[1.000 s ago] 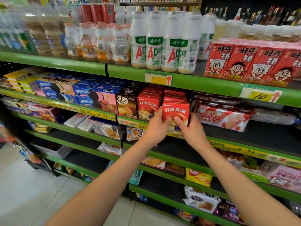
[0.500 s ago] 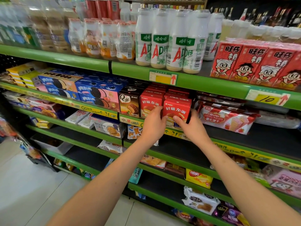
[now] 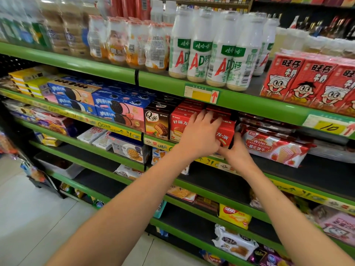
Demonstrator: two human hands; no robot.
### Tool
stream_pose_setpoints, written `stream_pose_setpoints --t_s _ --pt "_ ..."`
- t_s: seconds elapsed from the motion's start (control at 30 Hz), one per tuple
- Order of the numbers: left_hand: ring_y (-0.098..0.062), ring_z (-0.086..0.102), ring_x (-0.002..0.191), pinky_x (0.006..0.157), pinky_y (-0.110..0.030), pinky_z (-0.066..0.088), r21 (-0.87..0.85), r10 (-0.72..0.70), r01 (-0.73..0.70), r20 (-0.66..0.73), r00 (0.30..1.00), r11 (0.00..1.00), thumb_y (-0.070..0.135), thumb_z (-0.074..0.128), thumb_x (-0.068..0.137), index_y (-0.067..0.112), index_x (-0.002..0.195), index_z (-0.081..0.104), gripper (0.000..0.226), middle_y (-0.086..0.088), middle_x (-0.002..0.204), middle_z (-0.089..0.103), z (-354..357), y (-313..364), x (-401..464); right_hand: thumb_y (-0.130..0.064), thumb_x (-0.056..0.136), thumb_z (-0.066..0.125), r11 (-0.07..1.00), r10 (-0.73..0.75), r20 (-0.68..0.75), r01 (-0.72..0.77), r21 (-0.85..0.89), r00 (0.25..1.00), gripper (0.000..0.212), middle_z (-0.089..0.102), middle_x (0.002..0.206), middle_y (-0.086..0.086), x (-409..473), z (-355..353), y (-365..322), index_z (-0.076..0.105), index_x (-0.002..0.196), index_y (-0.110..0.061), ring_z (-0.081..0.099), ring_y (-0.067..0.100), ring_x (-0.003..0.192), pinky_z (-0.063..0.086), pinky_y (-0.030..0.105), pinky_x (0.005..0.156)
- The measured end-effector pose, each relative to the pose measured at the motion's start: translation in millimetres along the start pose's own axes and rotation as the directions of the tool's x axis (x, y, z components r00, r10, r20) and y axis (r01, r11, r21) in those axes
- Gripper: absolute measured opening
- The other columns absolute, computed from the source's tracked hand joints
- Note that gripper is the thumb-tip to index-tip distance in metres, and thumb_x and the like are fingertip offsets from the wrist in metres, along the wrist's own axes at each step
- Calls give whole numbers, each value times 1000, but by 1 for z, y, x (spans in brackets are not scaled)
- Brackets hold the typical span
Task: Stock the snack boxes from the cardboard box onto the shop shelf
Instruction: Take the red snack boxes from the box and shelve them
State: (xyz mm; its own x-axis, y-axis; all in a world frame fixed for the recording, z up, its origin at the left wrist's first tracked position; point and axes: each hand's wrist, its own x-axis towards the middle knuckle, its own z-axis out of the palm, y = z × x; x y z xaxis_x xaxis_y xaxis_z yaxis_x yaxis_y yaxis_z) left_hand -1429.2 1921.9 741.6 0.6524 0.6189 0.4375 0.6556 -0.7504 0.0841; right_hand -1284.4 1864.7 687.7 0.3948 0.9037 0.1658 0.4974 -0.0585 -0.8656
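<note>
At the centre of the frame, on the second green shelf point(image 3: 255, 110) from the top, we see both hands on a red snack box point(image 3: 225, 134). It stands upright, its long axis vertical and its printed face turned out toward us, at the front of the right-hand red row, just beside the wafer pack point(image 3: 276, 148) on its right. The left hand point(image 3: 200, 134) lies across the box's front and top, fingers spread and bent over the upper edge; the right hand point(image 3: 235, 153) holds it from below at the lower right corner, thumb up along the side. A second ago the box was held out in front of the shelf edge, clear of the row; half a second ago it was at the shelf lip; now it sits back among the other red boxes, and the left hand has moved from its left side up over its face. We count two red box fronts in this row, the held one and its neighbour point(image 3: 177, 125) to the left, with more red tops behind that we cannot count. Left of them stands one brown Q box point(image 3: 156, 124). On the shelf above we count four white AD bottles point(image 3: 211, 48) in front.
</note>
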Motion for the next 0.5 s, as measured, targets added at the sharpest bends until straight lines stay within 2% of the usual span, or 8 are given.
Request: stream_pose_setpoints --t_s 0.07,0.13,0.2,0.27,0.37,0.5 --pt "-39 36 133 114 -50 25 -21 -26 32 222 975 999 44 59 79 24 150 29 79 -15 146 39 -10 -7 18 -24 71 84 997 27 98 -34 72 995 78 62 113 -12 7 -2 -1 40 135 -26 60 6 102 48 25 82" --pt "-41 41 126 112 -50 29 -42 9 5 328 945 999 44 60 80 26 151 26 80 -16 141 42 -16 -7 28 -17 66 87 991 57 125 -71 110 990 85 64 119 -4 12 -1 -2 40 137 -24 61 14 107 49 36 93" --pt "-41 42 124 111 -51 30 -86 44 -16 337 940 996 39 62 80 26 151 25 80 -16 140 42 -15 -3 29 -11 63 88 988 74 82 -85 130 994 86 65 118 0 12 0 0 43 136 -21 62 18 108 49 42 97" --pt "-40 40 125 111 -50 31 -115 66 -30 323 944 993 35 66 79 26 151 24 84 -15 141 40 -11 1 27 -12 61 88 985 78 20 -80 152 997 82 66 115 -2 8 -3 5 45 131 -24 63 17 106 50 39 92" --pt "-38 38 126 111 -49 32 -128 91 -53 313 945 990 33 67 79 26 152 24 85 -13 142 39 -9 2 27 -23 63 88 990 49 -9 -47 136 999 76 67 111 -9 -1 -9 8 45 124 -34 64 8 101 49 30 84" --pt "-40 37 127 111 -52 30 -129 110 -70 340 934 989 36 64 82 24 152 25 80 -14 143 39 -13 -1 36 -26 65 88 996 29 -27 -27 83 999 71 65 112 -10 1 -10 1 46 122 -36 63 9 102 49 31 85"
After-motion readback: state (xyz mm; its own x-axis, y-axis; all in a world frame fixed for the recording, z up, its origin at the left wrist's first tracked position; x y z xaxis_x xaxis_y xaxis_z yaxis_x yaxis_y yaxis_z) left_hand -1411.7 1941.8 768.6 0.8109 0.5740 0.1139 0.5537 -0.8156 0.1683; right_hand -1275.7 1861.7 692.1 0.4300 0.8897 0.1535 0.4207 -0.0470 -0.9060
